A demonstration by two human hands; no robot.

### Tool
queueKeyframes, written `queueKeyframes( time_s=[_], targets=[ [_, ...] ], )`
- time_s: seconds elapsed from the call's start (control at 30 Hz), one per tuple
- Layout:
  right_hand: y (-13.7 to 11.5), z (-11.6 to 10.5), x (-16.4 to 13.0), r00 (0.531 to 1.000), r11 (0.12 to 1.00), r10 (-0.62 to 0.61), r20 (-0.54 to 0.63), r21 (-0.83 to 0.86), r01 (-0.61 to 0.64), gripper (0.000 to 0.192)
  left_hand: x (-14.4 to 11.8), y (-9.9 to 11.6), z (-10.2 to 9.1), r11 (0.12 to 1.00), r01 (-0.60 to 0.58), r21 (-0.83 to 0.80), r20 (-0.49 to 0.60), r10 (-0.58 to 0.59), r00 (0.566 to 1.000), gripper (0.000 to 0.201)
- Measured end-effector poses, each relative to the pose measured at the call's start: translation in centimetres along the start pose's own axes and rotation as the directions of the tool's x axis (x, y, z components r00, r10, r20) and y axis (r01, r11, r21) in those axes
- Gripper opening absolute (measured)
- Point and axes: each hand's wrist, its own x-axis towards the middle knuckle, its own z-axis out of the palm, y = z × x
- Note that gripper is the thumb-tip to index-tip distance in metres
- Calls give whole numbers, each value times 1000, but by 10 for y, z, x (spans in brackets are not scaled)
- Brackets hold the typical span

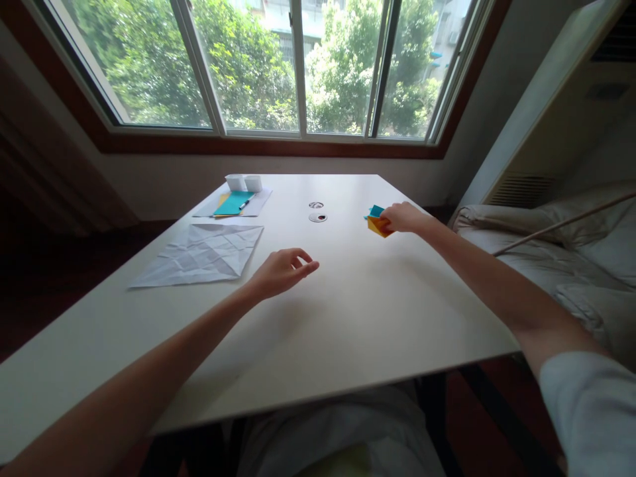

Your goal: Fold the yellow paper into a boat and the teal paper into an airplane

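The right hand is stretched far across the white desk, its fingers closed on a small folded paper piece in orange and teal. The orange part pokes out below and to the left of the knuckles, and the teal part shows just above it. The piece sits low at the desk surface; whether it touches the desk or is lifted slightly cannot be told. It lies to the right of the round grommet hole in the desk, near it but clearly apart.

The left hand holds nothing. It hovers over bare desk nearer the person than the grommet hole, fingers loosely curled and pointing right with a narrow gap between thumb and fingertips. It is well apart from the folded paper piece, which lies to its right and farther away.

Left of the grommet hole lies a large creased white sheet, flat on the desk, just left of the empty hand. Beyond that sheet, toward the window, sits a stack of papers with a teal sheet on top, a pen on it, and two small white boxes at its far edge. A bed with pale bedding stands right of the desk.
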Motion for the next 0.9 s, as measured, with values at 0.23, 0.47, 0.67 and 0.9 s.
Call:
queueKeyframes(
  time_s=[0.23, 0.47, 0.67, 0.9],
  targets=[
    [57, 36, 23, 988, 990, 130, 79, 43, -134, 34, 4, -6, -2, 997, 16, 78, 10, -16, 1000, 42],
    [67, 47, 34, 983, 981, 152, 107, 102, -163, 35, 6, -13, -3, 992, 9, 122, 4, -10, 1000, 39],
    [67, 37, 29, 989, 979, 125, 74, 150, -135, 27, 6, -14, -6, 979, -16, 203, 0, 17, 1000, 37],
    [36, -1, 16, 983, 983, 114, -141, 160, -91, 30, 10, -22, -21, 931, 44, 362, -74, -18, 997, 35]
  ],
)
